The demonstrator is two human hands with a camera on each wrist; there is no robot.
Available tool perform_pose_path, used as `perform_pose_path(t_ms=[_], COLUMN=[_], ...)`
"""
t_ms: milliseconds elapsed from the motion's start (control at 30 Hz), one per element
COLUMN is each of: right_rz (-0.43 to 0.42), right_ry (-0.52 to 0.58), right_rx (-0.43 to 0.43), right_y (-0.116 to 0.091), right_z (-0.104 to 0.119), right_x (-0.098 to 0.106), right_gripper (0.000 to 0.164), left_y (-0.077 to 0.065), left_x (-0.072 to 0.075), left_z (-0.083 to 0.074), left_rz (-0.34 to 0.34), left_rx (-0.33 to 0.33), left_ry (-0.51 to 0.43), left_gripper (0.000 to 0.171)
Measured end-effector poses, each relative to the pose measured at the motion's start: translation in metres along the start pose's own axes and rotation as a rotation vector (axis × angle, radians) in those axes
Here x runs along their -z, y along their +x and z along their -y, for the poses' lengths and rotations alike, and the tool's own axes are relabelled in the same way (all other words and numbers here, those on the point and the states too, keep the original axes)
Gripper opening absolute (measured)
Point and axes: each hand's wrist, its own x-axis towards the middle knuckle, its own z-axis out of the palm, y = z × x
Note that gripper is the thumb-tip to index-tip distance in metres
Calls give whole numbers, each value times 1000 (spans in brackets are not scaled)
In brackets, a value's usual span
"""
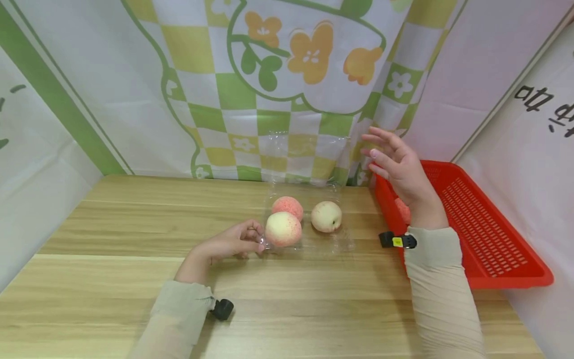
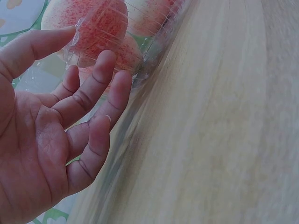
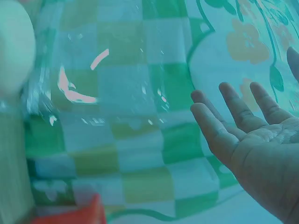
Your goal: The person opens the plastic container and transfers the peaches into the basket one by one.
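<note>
A clear plastic clamshell box [image 1: 309, 244] lies on the table with its see-through lid [image 1: 309, 154] standing up at the back. Inside are a pink peach [image 1: 287, 205], a cream peach with a pink blush [image 1: 283, 230] and a paler peach [image 1: 326, 217] on the right. My left hand [image 1: 230, 242] pinches the box's near left corner, thumb above, the other fingers loosely bent; in the left wrist view the thumb meets the plastic edge beside speckled peaches [image 2: 93, 23]. My right hand [image 1: 399, 167] is raised right of the lid, fingers spread and holding nothing.
A red plastic basket [image 1: 533, 271] with slotted sides stands at the right, under and beside my right forearm. A pink peach [image 1: 402, 210] shows partly inside it. Behind the wooden table [image 1: 112, 234] hangs a checked, flowered curtain [image 1: 242, 119].
</note>
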Motion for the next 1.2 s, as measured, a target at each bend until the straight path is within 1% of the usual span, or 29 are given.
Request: perform_pose_path(t_ms=[200, 300, 400, 533, 733, 900, 967, 1200], right_rz=[46, 76, 105, 143, 234, 340, 384, 458], right_ry=[45, 76, 99, 114, 122, 73, 71, 64], right_rx=[-16, -26, -17, 7, 0, 37, 46, 15], right_y=[-3, -6, -10, -14, -19, -18, -18, -22], right_z=[-22, -33, -43, -55, -74, -80, -81, -85], right_x=[-24, -37, -49, -61, -76, -87, -91, -99], right_gripper=[49, 52, 55, 57, 58, 61, 63, 66], left_y=[-1, -1, -1, -2, -1, -4, -5, -2], left_x=[0, 0, 0, 0, 1, 3, 3, 1], left_z=[-1, -1, -2, -2, -1, -1, -2, -1], left_rz=[2, 1, -1, 0, -1, -22, -29, -6], left_rx=[5, 4, 4, 6, 10, 23, 25, 5], left_ry=[2, 2, 6, 9, 17, 32, 38, 38], left_gripper=[31, 30, 30, 31, 30, 31, 33, 33])
